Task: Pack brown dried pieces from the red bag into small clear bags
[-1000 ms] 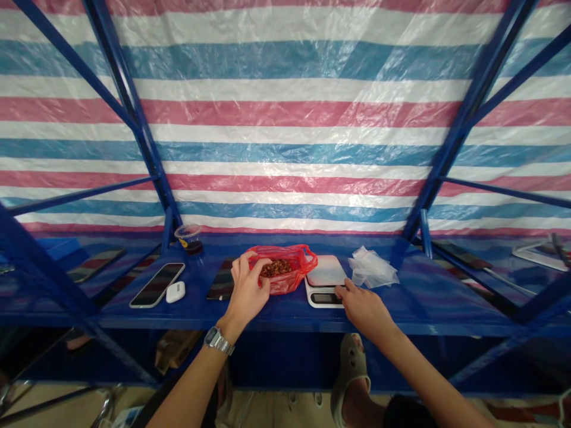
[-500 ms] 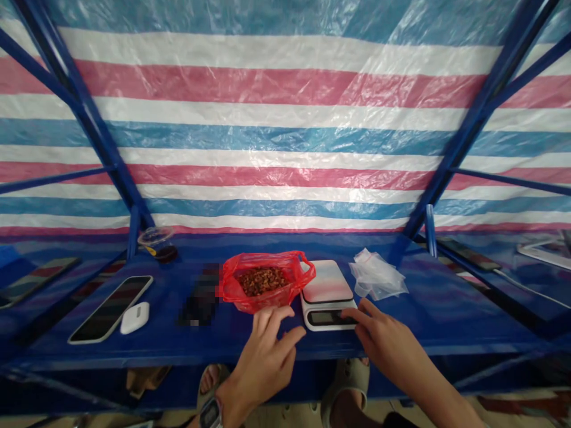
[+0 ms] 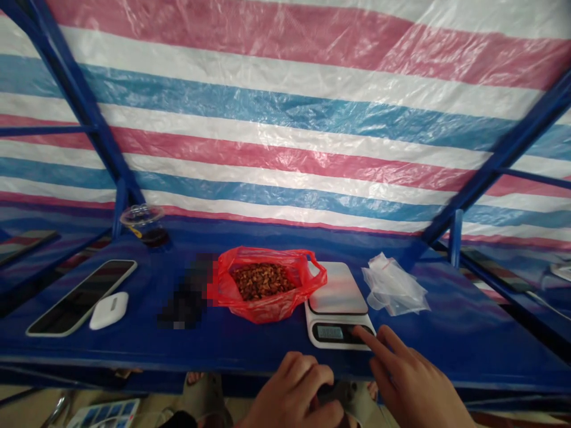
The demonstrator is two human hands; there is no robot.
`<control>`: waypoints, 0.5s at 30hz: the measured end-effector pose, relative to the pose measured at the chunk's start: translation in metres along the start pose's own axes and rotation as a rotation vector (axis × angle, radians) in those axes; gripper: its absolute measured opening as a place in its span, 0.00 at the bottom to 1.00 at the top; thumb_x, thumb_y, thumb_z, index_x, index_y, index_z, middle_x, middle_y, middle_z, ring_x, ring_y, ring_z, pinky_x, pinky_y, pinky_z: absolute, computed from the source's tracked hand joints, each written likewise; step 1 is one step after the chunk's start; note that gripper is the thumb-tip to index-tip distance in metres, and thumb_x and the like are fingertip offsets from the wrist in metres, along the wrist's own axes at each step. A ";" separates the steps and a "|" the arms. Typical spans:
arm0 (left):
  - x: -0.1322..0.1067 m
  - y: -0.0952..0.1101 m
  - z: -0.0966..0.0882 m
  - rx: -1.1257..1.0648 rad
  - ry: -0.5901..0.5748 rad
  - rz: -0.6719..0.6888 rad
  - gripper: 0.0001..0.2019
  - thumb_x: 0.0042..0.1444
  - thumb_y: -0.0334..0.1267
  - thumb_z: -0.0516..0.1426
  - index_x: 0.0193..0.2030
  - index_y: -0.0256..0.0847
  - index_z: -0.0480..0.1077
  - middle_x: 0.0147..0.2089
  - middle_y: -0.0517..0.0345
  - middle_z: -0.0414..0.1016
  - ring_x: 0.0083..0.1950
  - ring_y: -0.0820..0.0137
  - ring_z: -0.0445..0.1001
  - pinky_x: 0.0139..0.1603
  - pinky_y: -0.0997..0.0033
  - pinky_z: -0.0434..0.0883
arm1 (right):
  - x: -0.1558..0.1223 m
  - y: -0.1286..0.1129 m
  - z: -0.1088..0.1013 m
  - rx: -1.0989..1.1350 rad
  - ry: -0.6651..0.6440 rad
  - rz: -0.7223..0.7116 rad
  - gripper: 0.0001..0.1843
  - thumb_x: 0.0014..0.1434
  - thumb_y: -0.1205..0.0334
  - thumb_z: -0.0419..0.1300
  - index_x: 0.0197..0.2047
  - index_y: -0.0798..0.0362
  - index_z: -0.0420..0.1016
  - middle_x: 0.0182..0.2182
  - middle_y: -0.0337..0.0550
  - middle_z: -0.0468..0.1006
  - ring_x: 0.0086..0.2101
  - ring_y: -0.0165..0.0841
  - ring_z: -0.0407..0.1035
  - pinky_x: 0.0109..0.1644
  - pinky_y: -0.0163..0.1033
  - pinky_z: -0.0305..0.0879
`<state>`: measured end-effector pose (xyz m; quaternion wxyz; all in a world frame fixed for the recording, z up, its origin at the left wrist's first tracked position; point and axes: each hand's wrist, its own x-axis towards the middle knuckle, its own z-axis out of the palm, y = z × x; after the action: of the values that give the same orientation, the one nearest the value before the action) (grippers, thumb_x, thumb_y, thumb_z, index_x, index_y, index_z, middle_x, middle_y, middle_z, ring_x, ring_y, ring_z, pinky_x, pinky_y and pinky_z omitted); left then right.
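Note:
My right hand (image 3: pixel 413 377) is at the front right of a white kitchen scale (image 3: pixel 317 340), its index finger stretched onto the dark button panel. The scale's small display is lit; I cannot read its digits surely. My left hand (image 3: pixel 292 392) hovers before the bench edge, fingers loosely bent, thumb apart, holding nothing visible; its lower part is cut off by the frame. Left of the scale stands a red plastic bag (image 3: pixel 267 312), opened wide, with brown dried bits (image 3: pixel 263 281) inside. One of its handle loops lies over the weighing plate's left side.
Clear plastic zip bags (image 3: pixel 395 285) lie right of the scale on the blue bench (image 3: pixel 147 333). To the left are a phone (image 3: pixel 82 297), a white earbud case (image 3: pixel 109 310), a blurred black object (image 3: pixel 190 294) and a plastic cup (image 3: pixel 149 229) with dark liquid. Striped sheeting (image 3: pixel 285 131) hangs behind.
The scale's display has gone from dark to lit. My left hand has drawn back toward me from beside the red bag. My right index finger stays on the panel. The view has tilted and moved closer.

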<state>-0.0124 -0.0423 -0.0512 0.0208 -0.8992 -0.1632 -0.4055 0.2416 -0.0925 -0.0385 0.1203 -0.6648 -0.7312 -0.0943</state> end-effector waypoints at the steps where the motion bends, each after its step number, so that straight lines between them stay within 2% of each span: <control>1: -0.002 0.000 0.008 -0.009 -0.003 -0.002 0.04 0.65 0.35 0.60 0.37 0.45 0.71 0.39 0.60 0.76 0.41 0.70 0.71 0.41 0.71 0.71 | 0.001 0.002 -0.002 0.023 0.010 0.003 0.28 0.60 0.65 0.53 0.61 0.37 0.76 0.49 0.50 0.82 0.33 0.43 0.81 0.31 0.43 0.79; 4: -0.009 0.003 0.033 -0.060 0.095 -0.091 0.09 0.66 0.42 0.59 0.35 0.41 0.69 0.30 0.62 0.71 0.32 0.74 0.67 0.31 0.76 0.68 | 0.007 0.003 -0.010 0.065 -0.017 0.026 0.25 0.63 0.64 0.50 0.57 0.38 0.80 0.49 0.47 0.83 0.37 0.41 0.83 0.34 0.40 0.79; 7: -0.008 0.005 0.046 -0.146 0.098 -0.066 0.10 0.68 0.41 0.57 0.35 0.39 0.68 0.28 0.63 0.70 0.30 0.75 0.67 0.30 0.77 0.67 | 0.016 -0.004 -0.021 0.080 -0.050 0.059 0.23 0.63 0.62 0.50 0.52 0.41 0.83 0.47 0.46 0.84 0.37 0.41 0.83 0.34 0.38 0.78; 9: -0.005 0.005 0.046 -0.180 0.080 -0.035 0.11 0.69 0.39 0.56 0.34 0.39 0.68 0.27 0.64 0.69 0.29 0.77 0.66 0.30 0.77 0.66 | 0.021 -0.011 -0.024 0.095 -0.043 0.093 0.22 0.64 0.61 0.49 0.48 0.42 0.84 0.45 0.45 0.84 0.33 0.39 0.82 0.31 0.38 0.76; 11: -0.002 0.001 0.042 -0.175 0.013 0.011 0.11 0.68 0.38 0.57 0.33 0.39 0.68 0.28 0.64 0.69 0.30 0.77 0.66 0.30 0.76 0.65 | 0.026 -0.018 -0.024 0.103 -0.020 0.130 0.21 0.64 0.61 0.48 0.44 0.43 0.84 0.42 0.44 0.84 0.28 0.36 0.80 0.27 0.37 0.72; 13: 0.000 -0.005 0.034 -0.169 -0.086 0.068 0.09 0.65 0.37 0.61 0.33 0.40 0.69 0.31 0.63 0.70 0.33 0.75 0.68 0.31 0.74 0.64 | 0.030 -0.024 -0.023 0.094 0.003 0.161 0.20 0.64 0.60 0.48 0.40 0.43 0.82 0.38 0.42 0.82 0.24 0.34 0.78 0.24 0.37 0.68; 15: 0.002 -0.011 0.025 -0.184 -0.137 0.096 0.08 0.63 0.37 0.63 0.34 0.41 0.70 0.36 0.62 0.72 0.36 0.73 0.69 0.32 0.73 0.64 | 0.033 -0.027 -0.021 0.079 0.011 0.177 0.18 0.64 0.60 0.48 0.36 0.44 0.81 0.36 0.41 0.80 0.23 0.33 0.76 0.22 0.37 0.63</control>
<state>0.0032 -0.0277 -0.0677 -0.0537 -0.9297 -0.0828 -0.3548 0.2129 -0.0698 -0.0083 0.1582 -0.7209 -0.6722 -0.0582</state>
